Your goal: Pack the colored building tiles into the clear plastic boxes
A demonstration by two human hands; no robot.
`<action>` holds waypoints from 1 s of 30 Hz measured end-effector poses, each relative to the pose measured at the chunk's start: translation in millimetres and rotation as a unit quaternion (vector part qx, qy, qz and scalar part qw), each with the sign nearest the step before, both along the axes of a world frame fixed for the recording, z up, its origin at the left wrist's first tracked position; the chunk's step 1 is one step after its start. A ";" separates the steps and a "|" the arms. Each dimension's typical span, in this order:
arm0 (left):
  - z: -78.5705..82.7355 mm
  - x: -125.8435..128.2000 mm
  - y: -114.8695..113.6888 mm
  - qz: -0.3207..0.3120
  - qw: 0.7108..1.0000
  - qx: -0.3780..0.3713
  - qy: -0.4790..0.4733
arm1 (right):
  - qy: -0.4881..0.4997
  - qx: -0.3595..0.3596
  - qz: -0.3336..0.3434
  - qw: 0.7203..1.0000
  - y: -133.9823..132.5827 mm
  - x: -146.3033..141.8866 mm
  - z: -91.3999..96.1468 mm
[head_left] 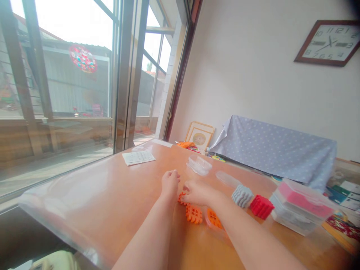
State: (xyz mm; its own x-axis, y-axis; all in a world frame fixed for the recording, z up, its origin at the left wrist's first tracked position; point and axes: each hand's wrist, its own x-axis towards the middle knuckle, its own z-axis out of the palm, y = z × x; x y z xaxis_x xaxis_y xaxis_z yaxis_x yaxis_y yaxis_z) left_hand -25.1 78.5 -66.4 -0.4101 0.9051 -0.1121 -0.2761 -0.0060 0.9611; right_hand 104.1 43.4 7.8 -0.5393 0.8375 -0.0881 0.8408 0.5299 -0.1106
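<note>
My left hand (170, 182) is raised over the middle of the table with its fingers curled together; anything between them is hidden. Close by on the right, my right hand (197, 192) has bent fingers, and its lower fingertips are on a small orange notched building block (181, 198). Just below it lies another orange block (194, 214) with a window-like grid. A third, an orange window block (214, 218), sits in a clear plastic container partly covered by my right forearm.
Right of my arm stand a stack of grey-blue wavy blocks (242, 195), a red stack (262, 207) and clear boxes (292, 213) with a pink layer. Farther back are a clear container (199, 165), a flat clear lid (227, 179) and a printed paper (138, 157). Windows border the left.
</note>
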 end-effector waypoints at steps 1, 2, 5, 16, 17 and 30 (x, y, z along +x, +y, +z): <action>1.3 -0.6 -0.7 0.004 1.000 -0.004 -0.009 | -0.010 -0.007 0.003 1.000 3.4 -5.7 -3.0; 2.9 -0.8 -1.8 0.007 1.000 -0.008 -0.016 | -0.019 -0.017 0.004 1.000 6.8 -10.6 -6.6; 7.6 0.3 -5.6 0.010 0.999 -0.017 -0.034 | -0.012 -0.048 -0.006 0.999 17.8 -19.2 -20.2; 6.7 3.7 -6.7 -0.050 0.999 0.014 0.008 | 0.253 -0.021 -0.108 0.961 44.3 14.5 -28.4; 7.6 5.7 -8.6 -0.070 0.997 0.015 0.009 | 0.319 -0.046 -0.116 0.939 41.9 19.5 -25.3; 12.7 23.2 -24.7 -0.287 0.956 0.060 0.006 | 0.416 0.049 -0.121 0.900 5.1 59.5 -26.5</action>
State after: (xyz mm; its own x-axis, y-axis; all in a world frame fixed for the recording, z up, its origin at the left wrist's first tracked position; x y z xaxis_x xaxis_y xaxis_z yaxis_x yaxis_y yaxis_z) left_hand -1.9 53.8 -53.7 0.1573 0.9875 0.0092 -0.2558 0.0317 0.9662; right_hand 163.6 48.5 -18.6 -0.1857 0.9207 0.3434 0.5810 0.3847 -0.7173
